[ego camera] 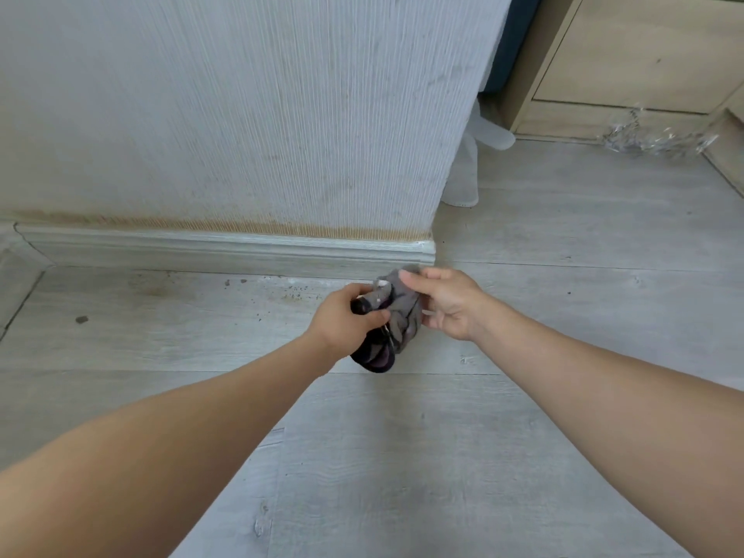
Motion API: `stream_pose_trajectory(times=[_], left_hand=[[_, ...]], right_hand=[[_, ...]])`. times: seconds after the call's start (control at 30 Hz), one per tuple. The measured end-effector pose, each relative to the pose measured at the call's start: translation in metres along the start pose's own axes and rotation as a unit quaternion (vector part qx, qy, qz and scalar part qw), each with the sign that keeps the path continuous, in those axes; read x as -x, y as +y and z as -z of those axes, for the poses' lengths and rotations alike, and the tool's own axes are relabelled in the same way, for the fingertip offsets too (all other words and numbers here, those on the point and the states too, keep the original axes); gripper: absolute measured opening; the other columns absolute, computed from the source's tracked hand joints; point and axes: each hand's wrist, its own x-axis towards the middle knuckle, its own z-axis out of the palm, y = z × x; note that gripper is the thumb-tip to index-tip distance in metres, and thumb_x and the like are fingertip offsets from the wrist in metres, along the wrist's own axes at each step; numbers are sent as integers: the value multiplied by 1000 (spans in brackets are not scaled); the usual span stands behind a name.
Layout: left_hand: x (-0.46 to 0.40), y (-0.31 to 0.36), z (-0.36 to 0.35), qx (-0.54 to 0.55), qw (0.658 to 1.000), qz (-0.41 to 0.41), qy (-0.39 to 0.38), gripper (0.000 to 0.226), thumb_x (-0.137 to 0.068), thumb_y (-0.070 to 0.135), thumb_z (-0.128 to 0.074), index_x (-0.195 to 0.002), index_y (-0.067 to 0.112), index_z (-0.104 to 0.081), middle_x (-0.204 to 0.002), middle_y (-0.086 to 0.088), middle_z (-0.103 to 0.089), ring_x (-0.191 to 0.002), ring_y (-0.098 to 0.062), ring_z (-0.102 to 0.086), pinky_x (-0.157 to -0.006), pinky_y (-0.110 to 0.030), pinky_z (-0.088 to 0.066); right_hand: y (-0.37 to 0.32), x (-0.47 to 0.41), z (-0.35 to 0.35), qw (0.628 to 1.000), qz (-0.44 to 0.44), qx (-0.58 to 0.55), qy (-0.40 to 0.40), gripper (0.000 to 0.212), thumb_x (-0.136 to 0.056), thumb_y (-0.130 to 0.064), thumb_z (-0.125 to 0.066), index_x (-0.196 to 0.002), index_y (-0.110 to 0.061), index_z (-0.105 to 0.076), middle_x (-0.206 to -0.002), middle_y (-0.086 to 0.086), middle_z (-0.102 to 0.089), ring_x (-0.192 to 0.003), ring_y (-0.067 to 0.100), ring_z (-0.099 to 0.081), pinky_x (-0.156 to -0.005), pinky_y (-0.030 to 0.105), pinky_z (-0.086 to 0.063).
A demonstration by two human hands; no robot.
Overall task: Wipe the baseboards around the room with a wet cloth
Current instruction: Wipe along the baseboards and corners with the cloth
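Grey-and-dark fabric: the cloth (392, 322), bunched, held off the floor between both hands, just in front of the baseboard's outer corner. Wetness cannot be read from this view.

Left hand (348, 316): fingers curled round a rolled dark end of the cloth, at 9 o'clock of the bunch. Right hand (447, 302): thumb and fingers pinch the lighter grey upper edge, at 2 o'clock. Neither hand touches wall or floor.

Baseboard (225, 251): pale moulded strip along the foot of the wall, running from an inner corner at far left to an outer corner at 12 o'clock of the hands. A brownish stain band lies on the textured wallpaper (241, 114) directly above its top edge. Dark specks and crumbs on the laminate floor (402, 457) at 10 o'clock of the cloth, close to the skirting.

Judgement: step in hand is refolding the cloth for a fresh face, not yet wiping. To do well: fold to a flat pad, clean side out; press into the moulding grooves and top ledge; run long strokes from the corner leftward; keep off the wallpaper stain to avoid smearing.

Further out: white fan blades (463, 171) behind the wall corner at 1 o'clock; wooden cabinet (624, 62) at 2 o'clock, crumpled clear plastic (660, 140) at its foot.
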Motion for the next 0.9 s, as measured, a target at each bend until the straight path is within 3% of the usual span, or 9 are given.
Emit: stream_pose_trajectory(times=[0.1,0.2,0.27,0.33,0.47,0.57,0.67,0.8,0.9], left_hand=[[-2,7,1,123,991,39,29,13,-93,11,-55,-91,23,-61,-96,-5,-65,-93,-24,-63,-75,-37,-55],[-6,15,-5,227,970,82,19,13,-96,9,-50,-100,18,-60,-100,-7,-64,-86,-21,-62,-62,-33,-55],[-9,19,-10,278,955,99,19,15,-96,8,-48,-104,16,-57,-97,-7,-63,-83,-21,-61,-63,-34,-54],[-12,21,-9,311,943,114,31,16,-96,8,-48,-107,15,-56,-94,-6,-62,-80,-20,-60,-63,-33,-53],[-17,19,-9,305,941,138,36,17,-96,10,-47,-112,14,-53,-97,-4,-61,-85,-20,-60,-60,-32,-51],[-21,16,-14,304,940,151,36,20,-97,9,-48,-116,6,-52,-101,-7,-61,-87,-22,-62,-65,-33,-54],[-27,15,-20,267,951,148,35,23,-95,11,-53,-117,8,-49,-106,-6,-58,-96,-21,-63,-75,-32,-55],[-30,9,-22,214,967,135,42,24,-93,16,-57,-116,14,-49,-106,-2,-57,-100,-19,-61,-83,-31,-53],[-28,-2,-17,199,969,136,43,28,-92,14,-58,-118,13,-50,-109,-4,-58,-100,-19,-61,-80,-31,-53]], right_hand=[[6,1,13,998,-6,-50,34,11,-87,-25,-65,-96,-19,-63,-93,1,-67,-83,15,-61,-77,33,-50],[18,4,17,997,-21,-59,-49,13,-88,-26,-63,-101,-27,-61,-100,-2,-66,-97,18,-58,-87,47,-47],[23,4,17,995,-20,-69,-71,21,-88,-14,-62,-102,-29,-59,-93,-4,-66,-90,17,-59,-80,41,-48],[21,1,18,998,-7,-53,-23,23,-86,-7,-62,-101,-24,-60,-89,-1,-66,-79,16,-59,-73,34,-47],[12,-8,33,993,40,-72,84,18,-89,-15,-64,-105,-8,-65,-97,9,-69,-87,21,-66,-80,34,-54],[5,-13,46,983,68,-117,124,17,-92,-22,-60,-108,-15,-60,-102,7,-68,-90,21,-66,-75,35,-55],[-5,-23,51,960,114,-110,232,9,-92,-21,-60,-96,-13,-60,-98,3,-66,-90,18,-63,-85,35,-53],[-24,-38,44,914,201,-5,353,32,-90,-21,-61,-65,-15,-43,-63,-1,-47,-60,15,-45,-57,28,-40],[-22,-52,26,932,190,62,301,29,-90,-15,-60,-65,-20,-46,-61,-4,-43,-55,9,-38,-53,22,-32]])
